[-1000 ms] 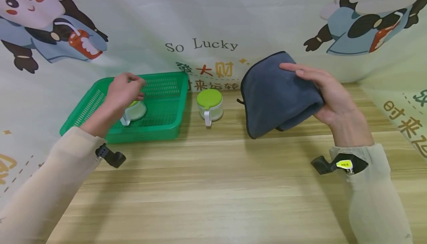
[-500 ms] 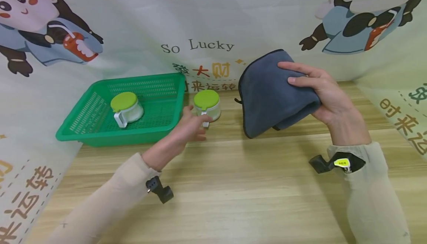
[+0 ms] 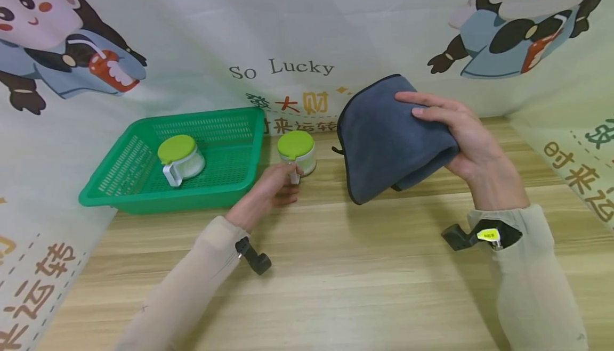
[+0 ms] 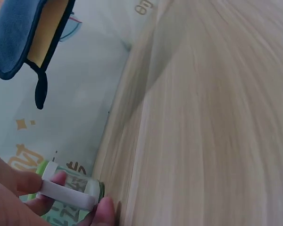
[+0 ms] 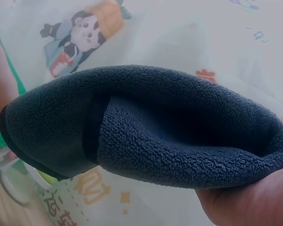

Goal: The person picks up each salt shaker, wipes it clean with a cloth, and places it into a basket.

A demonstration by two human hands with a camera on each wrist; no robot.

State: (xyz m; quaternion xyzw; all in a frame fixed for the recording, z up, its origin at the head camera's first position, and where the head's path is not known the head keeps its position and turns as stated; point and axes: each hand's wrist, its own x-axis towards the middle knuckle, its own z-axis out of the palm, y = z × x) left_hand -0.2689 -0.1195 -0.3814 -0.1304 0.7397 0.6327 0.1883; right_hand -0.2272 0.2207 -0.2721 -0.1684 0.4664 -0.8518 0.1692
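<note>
A glass seasoning jar (image 3: 296,146) with a bright green lid and white handle stands on the table right of the basket. My left hand (image 3: 269,187) grips its handle; in the left wrist view the thumb lies on the white handle (image 4: 67,194) and a fingertip shows behind it. My right hand (image 3: 472,135) holds up a folded dark blue towel (image 3: 390,138) with black edging and a small loop. Inside the fold, the right wrist view shows fleecy cloth. A second lidded jar (image 3: 184,156) of the same kind stands inside the green basket.
The green plastic basket (image 3: 177,201) with slotted walls sits at the back left, close to the left forearm. A printed white cloth (image 3: 192,31) hangs behind the wood-grain table (image 3: 345,282). Each wrist wears a small black camera.
My left hand has come out of the basket, moved right and taken the handle of the jar outside it. The jar in the basket is now uncovered. The right hand keeps holding the towel.
</note>
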